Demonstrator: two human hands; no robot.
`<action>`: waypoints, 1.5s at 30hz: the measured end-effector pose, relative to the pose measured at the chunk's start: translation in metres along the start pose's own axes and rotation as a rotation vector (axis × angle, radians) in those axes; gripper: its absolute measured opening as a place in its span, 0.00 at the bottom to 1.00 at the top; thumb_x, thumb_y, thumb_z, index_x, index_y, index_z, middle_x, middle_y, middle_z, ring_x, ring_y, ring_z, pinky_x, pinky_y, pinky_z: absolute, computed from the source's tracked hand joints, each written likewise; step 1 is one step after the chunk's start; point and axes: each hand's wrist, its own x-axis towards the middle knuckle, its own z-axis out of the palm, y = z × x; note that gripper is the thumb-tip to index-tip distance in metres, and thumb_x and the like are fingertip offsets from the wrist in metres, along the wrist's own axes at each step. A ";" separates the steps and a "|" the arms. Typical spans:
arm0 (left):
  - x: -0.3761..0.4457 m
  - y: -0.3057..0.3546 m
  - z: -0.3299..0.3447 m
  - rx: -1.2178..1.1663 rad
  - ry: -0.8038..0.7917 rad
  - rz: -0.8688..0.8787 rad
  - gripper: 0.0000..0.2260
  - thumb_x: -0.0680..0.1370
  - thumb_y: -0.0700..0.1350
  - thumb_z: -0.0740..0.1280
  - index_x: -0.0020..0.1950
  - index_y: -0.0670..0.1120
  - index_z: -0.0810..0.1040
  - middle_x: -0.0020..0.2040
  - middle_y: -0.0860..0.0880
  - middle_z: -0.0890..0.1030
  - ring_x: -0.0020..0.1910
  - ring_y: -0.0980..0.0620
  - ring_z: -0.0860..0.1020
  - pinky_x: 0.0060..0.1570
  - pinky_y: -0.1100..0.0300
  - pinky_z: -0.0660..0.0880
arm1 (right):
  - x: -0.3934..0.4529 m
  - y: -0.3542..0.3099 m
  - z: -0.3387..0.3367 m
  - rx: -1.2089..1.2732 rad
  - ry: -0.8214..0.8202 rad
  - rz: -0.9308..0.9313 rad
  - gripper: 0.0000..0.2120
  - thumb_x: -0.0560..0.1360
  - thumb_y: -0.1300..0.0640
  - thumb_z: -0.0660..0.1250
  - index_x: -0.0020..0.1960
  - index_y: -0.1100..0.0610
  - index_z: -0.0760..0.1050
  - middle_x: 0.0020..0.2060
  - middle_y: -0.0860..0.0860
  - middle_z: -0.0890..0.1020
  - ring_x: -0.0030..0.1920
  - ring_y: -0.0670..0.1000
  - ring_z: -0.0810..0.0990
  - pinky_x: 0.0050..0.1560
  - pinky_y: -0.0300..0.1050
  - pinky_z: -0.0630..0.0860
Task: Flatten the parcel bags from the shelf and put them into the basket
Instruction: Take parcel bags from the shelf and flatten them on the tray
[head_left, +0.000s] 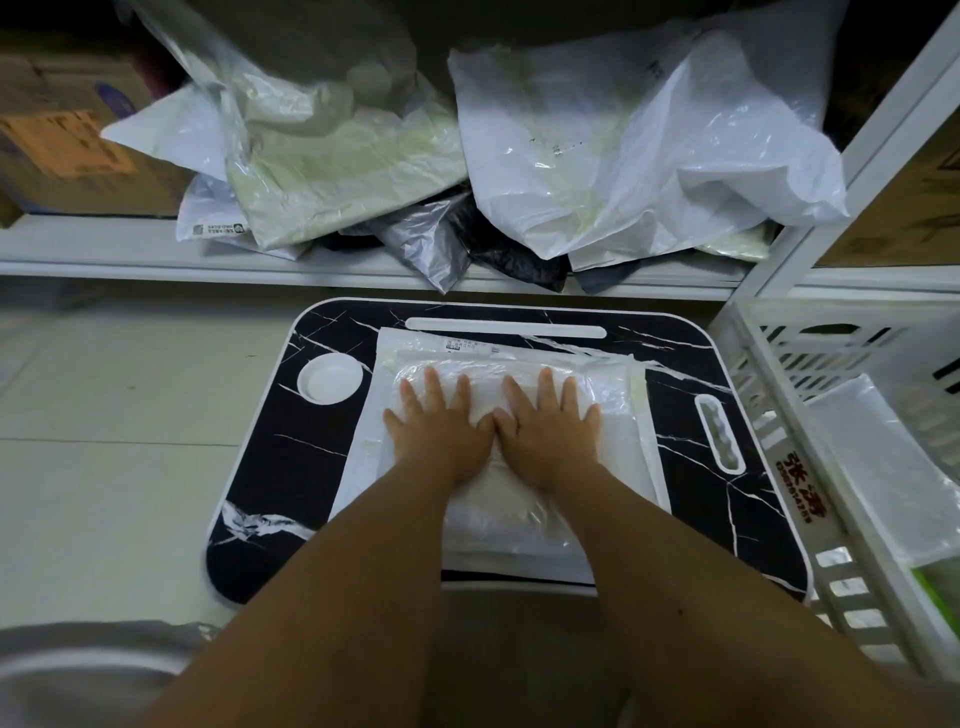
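Running along the far side of the black marbled tray (249, 467), the white shelf (130, 249) carries a heap of crumpled parcel bags (597, 156), and the white slatted basket (769, 415) just right of the tray already has a flat bag inside. On the tray a stack of bags (509, 519) lies under the left hand (441, 431) and right hand (545, 431), fingers straight and spread, gripping nothing, likely pressing air out. Red writing on the basket rim is too small to read.

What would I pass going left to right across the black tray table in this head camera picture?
Round white cup recess → left hand → right hand, both pressing flat on the white plastic parcel bag → oval white slot → white slatted plastic basket.
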 end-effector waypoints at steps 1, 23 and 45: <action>0.000 -0.001 0.001 -0.025 0.005 -0.011 0.32 0.79 0.65 0.42 0.78 0.52 0.39 0.78 0.45 0.37 0.76 0.39 0.38 0.72 0.37 0.45 | 0.000 0.001 0.001 0.020 0.000 0.008 0.28 0.80 0.37 0.39 0.78 0.42 0.41 0.79 0.53 0.41 0.77 0.59 0.38 0.74 0.66 0.41; -0.091 -0.005 0.033 0.059 0.137 0.111 0.25 0.82 0.59 0.40 0.77 0.58 0.36 0.78 0.47 0.35 0.76 0.40 0.36 0.72 0.35 0.46 | -0.094 -0.013 0.038 0.051 0.111 0.047 0.26 0.81 0.39 0.40 0.77 0.40 0.40 0.78 0.51 0.39 0.76 0.65 0.38 0.70 0.74 0.44; -0.058 -0.013 -0.010 0.149 0.091 0.155 0.25 0.82 0.58 0.43 0.78 0.56 0.42 0.79 0.48 0.42 0.77 0.41 0.42 0.72 0.36 0.46 | -0.058 -0.024 0.000 -0.057 0.112 -0.038 0.27 0.81 0.39 0.47 0.77 0.44 0.46 0.79 0.53 0.45 0.77 0.61 0.41 0.72 0.68 0.46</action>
